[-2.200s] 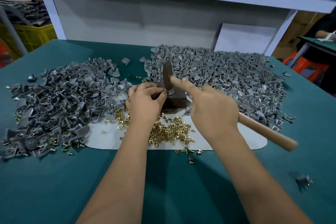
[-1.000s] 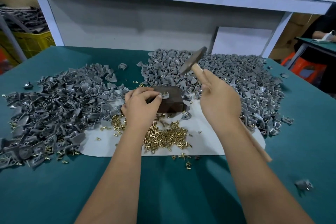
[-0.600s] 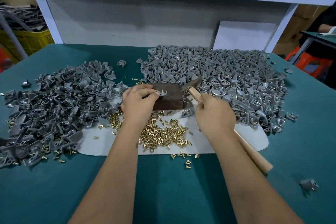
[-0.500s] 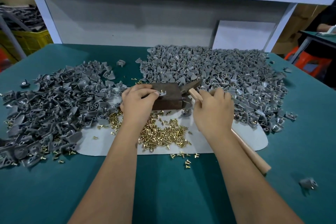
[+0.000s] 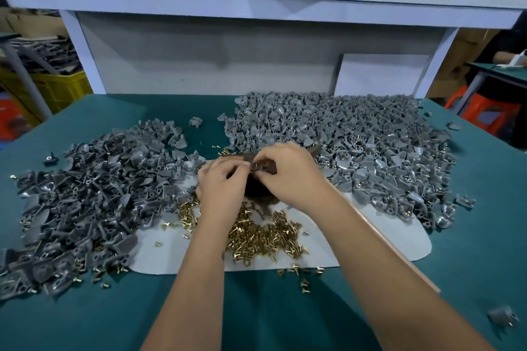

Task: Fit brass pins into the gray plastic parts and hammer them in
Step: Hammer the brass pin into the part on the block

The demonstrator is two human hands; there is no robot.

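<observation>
Hammer [image 5: 382, 239]: no longer swinging; handle now lies on the worktop [image 5: 256, 319] under the right forearm. Right hand [image 5: 288, 177] has joined left hand [image 5: 225, 182] over the dark block [image 5: 256, 191], both pinching one gray part [image 5: 256, 166]. Judged: next pin being fitted. Brass pins [image 5: 262, 236] heaped just in front of the block.

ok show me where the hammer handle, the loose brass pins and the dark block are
hammer handle [image 5: 399, 248], head view, on the wooden shaft right of the right forearm.
brass pins [image 5: 265, 236], head view, middle of the loose heap on the white mat.
dark block [image 5: 256, 189], head view, its front face between the two hands.
</observation>
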